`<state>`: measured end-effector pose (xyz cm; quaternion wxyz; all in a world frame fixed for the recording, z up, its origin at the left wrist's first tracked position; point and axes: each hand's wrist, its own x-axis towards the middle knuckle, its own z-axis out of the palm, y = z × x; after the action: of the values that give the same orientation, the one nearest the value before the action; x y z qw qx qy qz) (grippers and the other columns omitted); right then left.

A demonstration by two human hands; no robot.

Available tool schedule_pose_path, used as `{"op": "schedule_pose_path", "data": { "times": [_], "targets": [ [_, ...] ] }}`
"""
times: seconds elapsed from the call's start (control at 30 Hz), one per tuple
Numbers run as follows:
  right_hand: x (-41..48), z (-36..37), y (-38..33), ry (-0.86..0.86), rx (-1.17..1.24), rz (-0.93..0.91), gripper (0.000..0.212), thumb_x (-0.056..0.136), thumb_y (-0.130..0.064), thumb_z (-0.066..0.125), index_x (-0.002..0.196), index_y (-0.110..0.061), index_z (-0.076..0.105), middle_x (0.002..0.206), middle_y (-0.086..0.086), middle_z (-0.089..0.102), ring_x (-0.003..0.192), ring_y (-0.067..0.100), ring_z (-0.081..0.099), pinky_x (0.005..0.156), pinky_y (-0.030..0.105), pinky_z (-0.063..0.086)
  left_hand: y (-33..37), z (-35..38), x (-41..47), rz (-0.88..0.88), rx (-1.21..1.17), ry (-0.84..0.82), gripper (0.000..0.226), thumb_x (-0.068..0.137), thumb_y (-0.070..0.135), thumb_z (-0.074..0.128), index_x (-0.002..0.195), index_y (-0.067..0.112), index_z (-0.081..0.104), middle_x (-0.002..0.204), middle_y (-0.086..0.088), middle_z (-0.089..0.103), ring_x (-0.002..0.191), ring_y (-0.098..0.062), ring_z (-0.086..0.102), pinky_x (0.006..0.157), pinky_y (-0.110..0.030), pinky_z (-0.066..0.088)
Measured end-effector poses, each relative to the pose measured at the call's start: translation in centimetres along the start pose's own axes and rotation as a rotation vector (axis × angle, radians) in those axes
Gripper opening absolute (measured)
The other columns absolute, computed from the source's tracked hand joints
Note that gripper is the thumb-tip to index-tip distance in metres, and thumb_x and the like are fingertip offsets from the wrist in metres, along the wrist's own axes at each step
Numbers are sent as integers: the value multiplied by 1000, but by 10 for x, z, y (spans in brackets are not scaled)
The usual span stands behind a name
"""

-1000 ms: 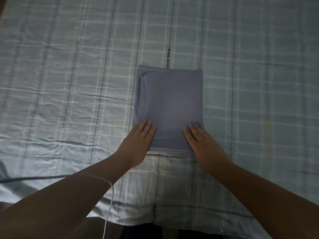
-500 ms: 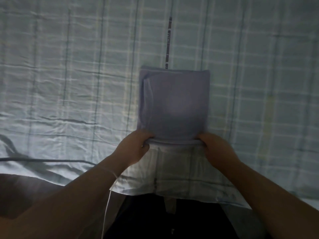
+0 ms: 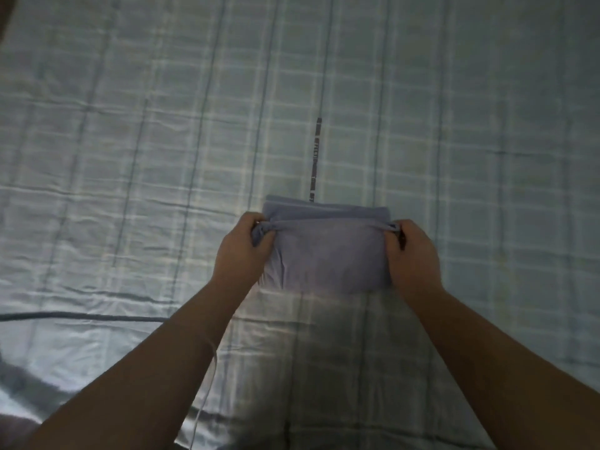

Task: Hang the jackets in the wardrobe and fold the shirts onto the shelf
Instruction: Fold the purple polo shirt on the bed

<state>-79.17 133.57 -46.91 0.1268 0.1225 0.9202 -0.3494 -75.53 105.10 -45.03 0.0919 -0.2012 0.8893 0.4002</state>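
A lavender-blue shirt (image 3: 328, 254) lies folded on the bed, doubled over on itself into a short wide packet. My left hand (image 3: 242, 254) pinches the left corner of the upper layer, fingers curled round the cloth. My right hand (image 3: 412, 254) grips the right corner the same way. The upper layer's edge is stretched taut between both hands, a little short of the far edge of the layer underneath. No jacket, wardrobe or shelf is in view.
The shirt rests on a pale blue checked bedsheet (image 3: 162, 157) that fills the view, with creases at the left. A thin white cord (image 3: 207, 384) hangs below my left forearm. The bed's near edge (image 3: 19, 414) shows at the lower left.
Both hands went from lying flat on the shirt's near edge to gripping it, then carried that edge away from me over the shirt, halving its length.
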Motion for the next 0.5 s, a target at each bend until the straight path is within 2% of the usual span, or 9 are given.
{"op": "schedule_pose_path", "data": {
  "times": [0.07,0.17,0.3,0.5],
  "targets": [
    [18,10,-1,13,-48,-5,19,100,-34,47,97,-20,59,92,3,63,84,21,56,74,31,38,3,7,16,-22,55,24,20,94,31,63,111,24,55,87,10,60,74,-8,54,64,-28,38],
    [39,20,3,40,-148,-8,23,99,-38,47,95,-20,59,91,7,66,84,29,61,72,34,44,5,17,39,-3,116,18,19,95,31,59,111,24,52,90,9,58,80,-12,53,69,-29,37],
    [49,30,11,59,-246,50,22,97,-46,45,88,-26,48,86,10,65,81,37,62,66,34,39,-4,28,58,-10,111,22,20,95,27,59,112,22,50,101,7,52,89,-15,54,74,-29,38],
    [48,34,14,99,-292,96,15,97,-40,46,94,-25,45,91,16,65,84,43,62,70,42,45,-4,35,56,-17,34,104,45,96,31,60,135,13,44,133,-5,48,113,-18,52,84,-31,42]
  ]
}}
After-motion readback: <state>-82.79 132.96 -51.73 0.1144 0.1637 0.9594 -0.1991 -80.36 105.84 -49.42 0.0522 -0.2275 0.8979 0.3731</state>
